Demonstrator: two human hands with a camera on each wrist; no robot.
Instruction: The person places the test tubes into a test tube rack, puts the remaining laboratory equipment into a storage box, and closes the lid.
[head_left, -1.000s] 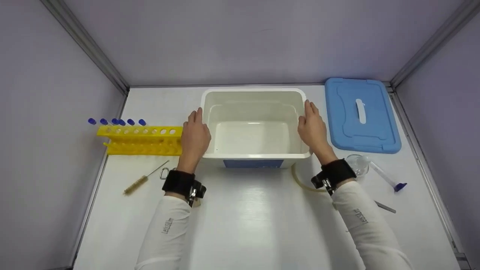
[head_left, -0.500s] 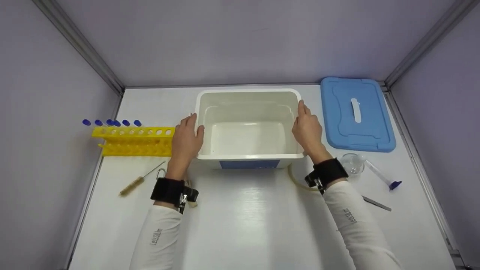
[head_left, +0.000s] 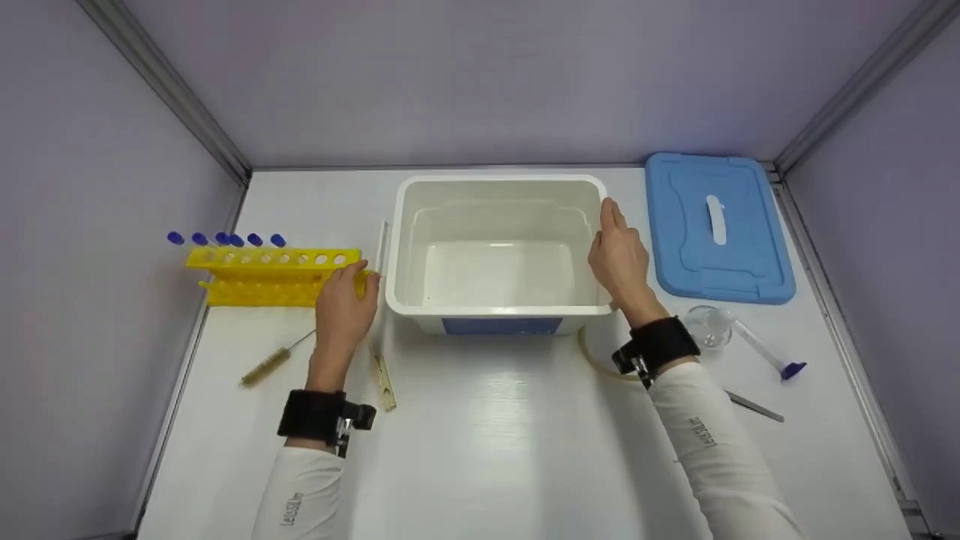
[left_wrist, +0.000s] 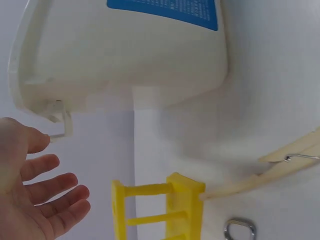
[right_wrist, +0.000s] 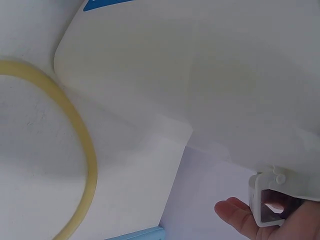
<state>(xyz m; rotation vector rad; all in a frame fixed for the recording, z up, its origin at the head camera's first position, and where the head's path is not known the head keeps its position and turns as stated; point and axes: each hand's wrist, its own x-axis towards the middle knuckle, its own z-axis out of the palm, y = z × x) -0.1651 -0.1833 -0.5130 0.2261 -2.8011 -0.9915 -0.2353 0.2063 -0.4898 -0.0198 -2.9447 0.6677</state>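
Note:
A white storage box with a blue label stands at the middle of the table, its lid off. My right hand grips its right rim, thumb over the edge and fingers along the outside by a white side bracket. My left hand is apart from the box, fingers loosely spread and holding nothing, over the right end of a yellow test tube rack. In the left wrist view its thumb overlaps the box's other bracket. Several blue-capped tubes lie behind the rack.
A blue lid lies at the back right. Nearby are a glass dish, a blue-based cylinder, tweezers and yellow tubing. A wooden test tube holder and brush lie at left.
My left hand has come off the box's left rim and drawn back leftward over the rack. My right hand stays on the right rim; the box stands about where it was.

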